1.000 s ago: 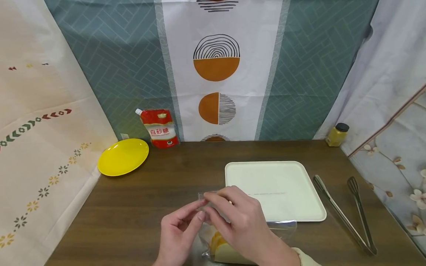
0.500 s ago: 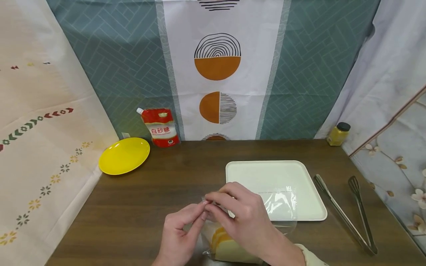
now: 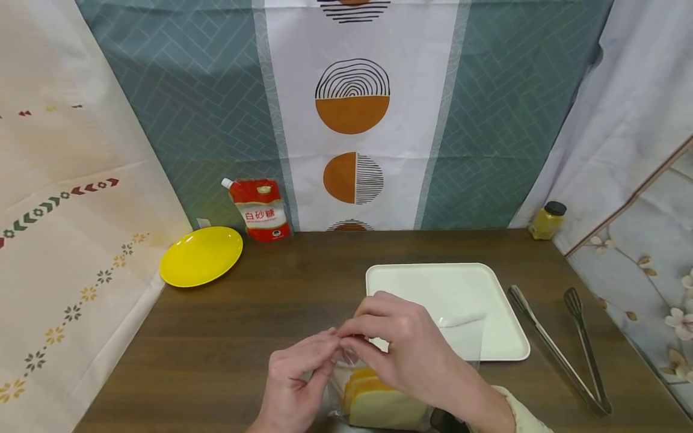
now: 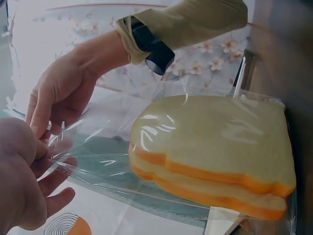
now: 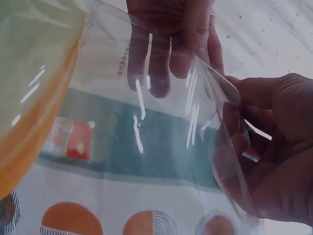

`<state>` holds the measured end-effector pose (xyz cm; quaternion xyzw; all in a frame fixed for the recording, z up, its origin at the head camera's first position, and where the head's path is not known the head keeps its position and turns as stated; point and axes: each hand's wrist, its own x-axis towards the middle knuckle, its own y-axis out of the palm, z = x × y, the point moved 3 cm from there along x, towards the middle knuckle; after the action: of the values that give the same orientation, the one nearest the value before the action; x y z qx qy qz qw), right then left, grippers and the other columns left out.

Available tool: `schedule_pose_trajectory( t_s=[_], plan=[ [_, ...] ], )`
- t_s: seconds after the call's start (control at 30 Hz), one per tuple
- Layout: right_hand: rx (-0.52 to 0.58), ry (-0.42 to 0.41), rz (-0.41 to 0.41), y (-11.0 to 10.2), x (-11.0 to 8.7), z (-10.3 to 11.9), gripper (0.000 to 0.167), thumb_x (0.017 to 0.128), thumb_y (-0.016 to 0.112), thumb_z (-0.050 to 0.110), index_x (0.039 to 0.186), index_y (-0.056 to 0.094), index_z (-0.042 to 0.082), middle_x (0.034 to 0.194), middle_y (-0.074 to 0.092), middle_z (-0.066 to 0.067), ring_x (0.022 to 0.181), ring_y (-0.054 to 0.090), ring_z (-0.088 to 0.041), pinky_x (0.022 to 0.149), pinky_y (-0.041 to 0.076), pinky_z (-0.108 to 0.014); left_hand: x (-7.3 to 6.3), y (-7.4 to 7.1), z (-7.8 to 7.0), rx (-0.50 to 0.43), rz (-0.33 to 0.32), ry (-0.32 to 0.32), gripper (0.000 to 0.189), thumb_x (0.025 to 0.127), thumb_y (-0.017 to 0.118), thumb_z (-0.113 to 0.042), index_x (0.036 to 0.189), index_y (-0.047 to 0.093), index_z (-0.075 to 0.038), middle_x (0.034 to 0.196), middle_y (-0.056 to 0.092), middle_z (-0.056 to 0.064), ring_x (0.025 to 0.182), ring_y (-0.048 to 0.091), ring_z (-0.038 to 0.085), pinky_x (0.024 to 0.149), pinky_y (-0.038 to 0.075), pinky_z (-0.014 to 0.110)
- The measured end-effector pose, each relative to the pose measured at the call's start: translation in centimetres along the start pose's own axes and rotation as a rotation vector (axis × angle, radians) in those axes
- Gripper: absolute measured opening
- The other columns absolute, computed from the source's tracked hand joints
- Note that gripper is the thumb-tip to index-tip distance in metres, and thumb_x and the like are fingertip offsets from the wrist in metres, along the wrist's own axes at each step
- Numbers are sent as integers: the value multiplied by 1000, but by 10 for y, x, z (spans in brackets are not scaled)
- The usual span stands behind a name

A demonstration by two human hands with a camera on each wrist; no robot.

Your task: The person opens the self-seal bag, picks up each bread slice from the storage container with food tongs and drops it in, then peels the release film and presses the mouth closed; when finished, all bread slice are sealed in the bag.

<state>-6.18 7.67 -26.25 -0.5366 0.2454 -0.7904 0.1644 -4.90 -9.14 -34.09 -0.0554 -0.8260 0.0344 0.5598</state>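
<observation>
Slices of bread (image 3: 387,406) with orange-brown crusts stand inside a clear plastic bag (image 4: 105,142) at the table's near edge. At the bag's mouth, my left hand (image 3: 296,382) pinches the film between thumb and fingers. Just to its right, my right hand (image 3: 403,346) also pinches the bag's edge, fingertips close to the left ones. The right wrist view has the film stretched from the bread (image 5: 34,93) to the fingers, with a gap along its edge by the right hand (image 5: 288,142). In the head view the right hand and forearm hide part of the bag.
A white tray (image 3: 433,279) lies behind the hands, with a loose part of the bag over its near side. Metal tongs (image 3: 560,355) lie to its right. Farther back are a yellow plate (image 3: 201,257), a red sugar pouch (image 3: 262,210) and a small yellow jar (image 3: 547,221).
The fingertips of both hands have moved slightly right along the bag's edge. The bag's loose right part has risen over the tray's near side, and more of the bread shows.
</observation>
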Motion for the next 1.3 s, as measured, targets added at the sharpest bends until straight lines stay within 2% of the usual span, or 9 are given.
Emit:
schedule_pose_trajectory(
  t_s=[0.2, 0.33, 0.5, 0.6, 0.8, 1.1, 1.3],
  plan=[
    [95, 98, 1, 0, 1, -4, 18, 80, 77, -3, 85, 76, 14, 79, 64, 11, 73, 56, -2, 62, 45, -10, -1, 0, -1, 78, 11, -27, 20, 98, 61, -1, 113, 74, 3, 95, 75, 15, 95, 72, 21, 95, 52, 34],
    [93, 101, -16, 0, 0, -5, 20, 79, 76, -6, 86, 75, 12, 81, 65, 10, 74, 58, -3, 64, 48, -11, -1, 1, -2, 100, 8, -34, 22, 99, 61, -2, 117, 73, 1, 100, 75, 14, 100, 71, 18, 93, 53, 33],
    [89, 91, 3, 3, -3, -4, 15, 81, 83, 5, 92, 76, 12, 85, 65, 8, 78, 59, -5, 68, 48, -11, 3, 1, -3, 55, 21, -39, 22, 98, 62, 0, 116, 71, 7, 102, 73, 18, 101, 71, 23, 94, 52, 34],
    [103, 75, -25, 6, -4, -5, 14, 82, 84, 8, 94, 77, 11, 84, 64, 7, 76, 57, -6, 66, 46, -10, 4, 2, -4, 30, 26, -35, 21, 97, 62, 1, 114, 71, 9, 99, 73, 21, 98, 71, 27, 95, 52, 34],
    [168, 47, -110, 12, -7, -9, 2, 90, 76, 9, 91, 77, 9, 82, 65, 7, 71, 54, -6, 61, 43, -9, 3, 2, -3, 16, 19, -30, 23, 95, 64, 2, 117, 70, 8, 98, 73, 20, 99, 71, 24, 94, 53, 34],
    [147, 12, -207, 19, -9, -10, 17, 98, 64, 12, 85, 75, 9, 73, 63, 6, 67, 54, -6, 61, 45, -11, 0, 4, -3, 23, 17, -24, 26, 96, 64, 1, 121, 69, 5, 104, 73, 19, 100, 71, 24, 89, 55, 31],
    [157, 21, -279, 22, -12, -11, 15, 97, 65, 8, 84, 72, 10, 72, 61, 6, 66, 52, -6, 60, 45, -12, -1, 6, -2, 32, 9, -45, 27, 97, 63, -1, 123, 68, 3, 108, 72, 18, 101, 70, 20, 86, 56, 30]
  ],
)
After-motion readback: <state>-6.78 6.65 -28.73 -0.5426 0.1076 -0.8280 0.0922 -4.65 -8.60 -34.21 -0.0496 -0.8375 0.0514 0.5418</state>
